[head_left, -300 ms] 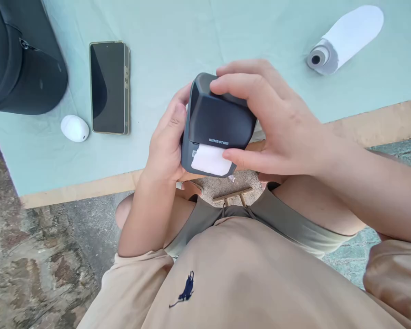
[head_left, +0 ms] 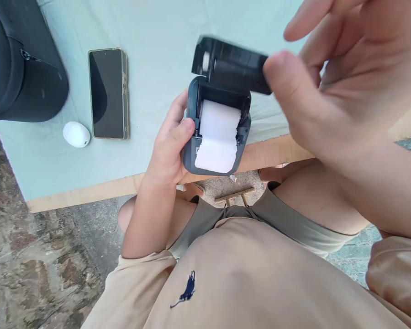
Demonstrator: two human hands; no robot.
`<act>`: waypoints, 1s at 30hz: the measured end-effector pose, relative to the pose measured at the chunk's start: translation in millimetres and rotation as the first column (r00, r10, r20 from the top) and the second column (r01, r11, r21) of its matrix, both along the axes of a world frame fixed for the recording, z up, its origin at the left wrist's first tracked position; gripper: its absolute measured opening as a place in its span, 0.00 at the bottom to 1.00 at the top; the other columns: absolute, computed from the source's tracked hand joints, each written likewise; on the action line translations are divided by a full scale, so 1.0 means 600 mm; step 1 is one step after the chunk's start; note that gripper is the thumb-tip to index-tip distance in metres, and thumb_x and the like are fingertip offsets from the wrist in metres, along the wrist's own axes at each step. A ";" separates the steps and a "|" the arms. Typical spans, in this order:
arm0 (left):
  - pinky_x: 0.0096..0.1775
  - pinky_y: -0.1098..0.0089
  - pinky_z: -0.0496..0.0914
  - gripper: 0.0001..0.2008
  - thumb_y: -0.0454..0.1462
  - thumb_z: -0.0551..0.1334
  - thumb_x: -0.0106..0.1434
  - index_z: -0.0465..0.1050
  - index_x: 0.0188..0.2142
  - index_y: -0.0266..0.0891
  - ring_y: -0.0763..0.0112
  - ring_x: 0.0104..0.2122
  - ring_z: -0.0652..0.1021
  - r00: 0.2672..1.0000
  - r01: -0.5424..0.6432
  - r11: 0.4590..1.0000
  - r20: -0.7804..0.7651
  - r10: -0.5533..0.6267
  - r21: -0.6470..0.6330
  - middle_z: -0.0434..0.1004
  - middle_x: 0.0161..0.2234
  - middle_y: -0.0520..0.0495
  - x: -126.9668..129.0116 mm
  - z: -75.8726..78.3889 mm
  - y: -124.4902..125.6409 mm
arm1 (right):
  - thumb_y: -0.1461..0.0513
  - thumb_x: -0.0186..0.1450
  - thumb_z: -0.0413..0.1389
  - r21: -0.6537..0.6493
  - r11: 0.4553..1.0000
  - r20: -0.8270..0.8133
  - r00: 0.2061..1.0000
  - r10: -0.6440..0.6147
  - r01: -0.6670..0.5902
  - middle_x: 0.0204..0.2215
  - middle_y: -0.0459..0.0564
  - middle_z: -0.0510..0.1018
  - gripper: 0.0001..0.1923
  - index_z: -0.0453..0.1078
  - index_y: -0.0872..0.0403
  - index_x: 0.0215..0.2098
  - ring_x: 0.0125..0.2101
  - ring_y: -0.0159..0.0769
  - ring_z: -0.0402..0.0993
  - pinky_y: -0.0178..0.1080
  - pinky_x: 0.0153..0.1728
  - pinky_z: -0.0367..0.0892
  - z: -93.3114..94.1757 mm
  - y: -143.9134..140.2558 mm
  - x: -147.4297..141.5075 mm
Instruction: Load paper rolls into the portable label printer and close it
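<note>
the left hand is cradling a small dark grey label printer above the bench, steadying it, its hinged lid standing open over the white paper roll; the right hand is hovering loosely spread beside the lid.

Shirt: tan, short sleeves, small navy embroidered rider logo on chest. Shorts: olive-grey, drawstring at waist. Hands and forearms: bare, no rings, no watch.

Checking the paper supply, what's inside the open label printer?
Inside the label printer, a white paper roll fills the bay, its end draped over the front. The roll's core and remaining thickness are hidden.
</note>
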State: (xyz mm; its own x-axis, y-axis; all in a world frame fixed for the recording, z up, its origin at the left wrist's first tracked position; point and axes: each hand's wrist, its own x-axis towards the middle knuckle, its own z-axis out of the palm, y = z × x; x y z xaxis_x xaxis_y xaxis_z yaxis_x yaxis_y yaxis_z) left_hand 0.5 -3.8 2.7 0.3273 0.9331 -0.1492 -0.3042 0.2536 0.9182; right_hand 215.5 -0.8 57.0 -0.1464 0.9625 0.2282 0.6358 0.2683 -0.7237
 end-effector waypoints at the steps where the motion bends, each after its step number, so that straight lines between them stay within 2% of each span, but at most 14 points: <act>1: 0.62 0.57 0.72 0.18 0.47 0.62 0.68 0.73 0.54 0.47 0.52 0.60 0.76 1.000 0.005 1.000 -0.024 -0.005 0.009 0.78 0.55 0.49 -0.001 0.000 0.000 | 0.48 0.73 0.46 0.023 0.999 -0.001 0.999 -0.032 0.032 0.34 0.45 0.69 0.20 0.70 0.49 0.51 0.44 0.34 0.77 0.43 0.52 0.72 0.002 -0.002 0.003; 3: 0.59 0.58 0.74 0.17 0.48 0.61 0.68 0.74 0.53 0.47 0.53 0.58 0.77 0.999 0.008 1.000 -0.043 -0.007 0.022 0.78 0.54 0.49 -0.002 -0.002 0.001 | 0.48 0.74 0.47 0.065 0.994 -0.012 0.997 -0.082 0.083 0.48 0.43 0.71 0.18 0.68 0.49 0.52 0.44 0.27 0.77 0.35 0.43 0.73 0.001 -0.003 0.006; 4: 0.58 0.58 0.74 0.17 0.49 0.61 0.68 0.74 0.53 0.48 0.52 0.58 0.77 0.999 0.008 1.000 -0.052 -0.006 0.027 0.78 0.54 0.49 -0.002 -0.003 0.002 | 0.50 0.74 0.47 0.071 0.993 0.003 0.996 -0.091 0.091 0.52 0.43 0.69 0.18 0.66 0.50 0.53 0.44 0.25 0.77 0.33 0.40 0.72 0.000 -0.003 0.006; 5: 0.58 0.58 0.74 0.18 0.50 0.60 0.67 0.74 0.53 0.48 0.52 0.59 0.76 0.998 0.003 0.999 -0.063 -0.001 0.033 0.78 0.54 0.49 -0.002 -0.005 0.003 | 0.51 0.74 0.46 0.088 0.991 0.033 0.994 -0.103 0.100 0.52 0.43 0.70 0.18 0.66 0.52 0.54 0.43 0.24 0.77 0.32 0.37 0.71 -0.002 -0.002 0.004; 9: 0.56 0.59 0.75 0.20 0.53 0.61 0.66 0.74 0.53 0.49 0.53 0.59 0.76 0.998 -0.006 0.998 -0.060 0.010 0.069 0.77 0.54 0.49 -0.004 -0.017 0.007 | 0.57 0.71 0.46 0.162 0.987 0.273 0.962 -0.033 -0.012 0.36 0.42 0.77 0.15 0.73 0.52 0.44 0.31 0.24 0.73 0.34 0.34 0.68 -0.009 0.004 -0.013; 12: 0.58 0.58 0.74 0.19 0.52 0.61 0.67 0.74 0.53 0.48 0.53 0.60 0.76 1.000 -0.009 0.997 0.005 0.009 0.076 0.77 0.52 0.49 -0.004 -0.022 0.006 | 0.58 0.65 0.50 0.044 0.991 0.423 0.901 0.093 -0.123 0.30 0.41 0.77 0.13 0.74 0.48 0.42 0.26 0.29 0.70 0.36 0.29 0.63 -0.007 0.010 -0.030; 14: 0.63 0.56 0.70 0.19 0.52 0.61 0.68 0.74 0.53 0.48 0.52 0.64 0.72 0.999 -0.019 0.997 0.033 0.017 0.068 0.77 0.51 0.49 -0.002 -0.022 0.004 | 0.56 0.64 0.51 -0.058 0.993 0.538 0.834 0.120 -0.106 0.28 0.44 0.76 0.13 0.73 0.47 0.44 0.27 0.35 0.71 0.38 0.27 0.63 -0.003 0.012 -0.039; 16: 0.66 0.54 0.67 0.19 0.51 0.62 0.68 0.74 0.53 0.47 0.52 0.69 0.66 0.998 -0.031 0.997 0.047 0.028 0.064 0.78 0.51 0.48 0.001 -0.020 0.001 | 0.53 0.64 0.52 -0.155 0.986 0.667 0.730 0.149 -0.059 0.30 0.47 0.77 0.17 0.71 0.45 0.50 0.29 0.41 0.73 0.41 0.28 0.66 0.000 0.014 -0.044; 18: 0.67 0.53 0.66 0.18 0.50 0.62 0.68 0.74 0.53 0.47 0.53 0.72 0.61 0.998 -0.025 0.998 0.065 0.020 0.065 0.78 0.50 0.48 0.002 -0.017 0.000 | 0.51 0.63 0.54 -0.177 0.983 0.725 0.668 0.167 -0.053 0.31 0.47 0.76 0.20 0.69 0.43 0.52 0.28 0.40 0.72 0.42 0.28 0.69 0.000 0.016 -0.046; 22: 0.66 0.51 0.68 0.19 0.51 0.61 0.68 0.74 0.54 0.49 0.52 0.72 0.61 0.999 0.004 0.998 0.044 -0.007 0.070 0.79 0.50 0.49 0.000 -0.015 -0.002 | 0.54 0.61 0.57 -0.101 0.987 0.660 0.734 0.162 -0.128 0.26 0.47 0.71 0.17 0.69 0.46 0.49 0.24 0.32 0.68 0.37 0.27 0.67 0.003 0.017 -0.053; 25: 0.63 0.52 0.71 0.17 0.50 0.62 0.67 0.74 0.52 0.48 0.50 0.68 0.67 0.999 -0.021 0.999 0.038 0.019 0.037 0.79 0.49 0.48 -0.002 -0.017 -0.003 | 0.57 0.59 0.57 -0.162 0.984 0.647 0.744 0.167 -0.080 0.30 0.47 0.74 0.20 0.67 0.48 0.50 0.28 0.38 0.72 0.41 0.28 0.68 0.022 0.007 -0.052; 26: 0.63 0.52 0.71 0.16 0.49 0.62 0.67 0.74 0.52 0.48 0.50 0.68 0.68 0.998 -0.032 0.999 0.051 0.031 0.026 0.79 0.48 0.48 -0.003 -0.019 -0.003 | 0.56 0.59 0.56 -0.151 0.985 0.613 0.773 0.163 -0.087 0.32 0.47 0.75 0.20 0.67 0.48 0.50 0.30 0.39 0.73 0.42 0.29 0.68 0.030 0.002 -0.047; 28: 0.63 0.52 0.70 0.16 0.48 0.62 0.67 0.74 0.52 0.48 0.51 0.67 0.69 0.996 -0.056 0.998 0.074 0.056 0.010 0.79 0.47 0.49 -0.003 -0.022 -0.003 | 0.54 0.61 0.56 -0.086 0.986 0.434 0.885 0.167 -0.144 0.38 0.44 0.75 0.19 0.65 0.46 0.50 0.35 0.37 0.76 0.43 0.31 0.69 0.041 -0.009 -0.028; 30: 0.64 0.52 0.69 0.17 0.48 0.61 0.67 0.73 0.52 0.48 0.53 0.65 0.71 0.993 -0.085 0.996 0.087 0.085 0.000 0.79 0.47 0.50 -0.003 -0.024 -0.002 | 0.48 0.63 0.56 -0.094 0.973 0.125 0.967 0.220 -0.210 0.51 0.40 0.73 0.22 0.63 0.41 0.54 0.41 0.33 0.76 0.39 0.29 0.70 0.039 -0.014 0.000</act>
State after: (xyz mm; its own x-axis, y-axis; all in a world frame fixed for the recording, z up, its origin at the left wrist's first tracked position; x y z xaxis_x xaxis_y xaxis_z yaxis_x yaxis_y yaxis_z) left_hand -1.2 -5.1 -11.9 0.2582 0.9586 -0.1199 -0.4035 0.2197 0.8882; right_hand 215.7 -9.0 80.5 -0.3757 0.9193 0.1169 0.6617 0.3545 -0.6607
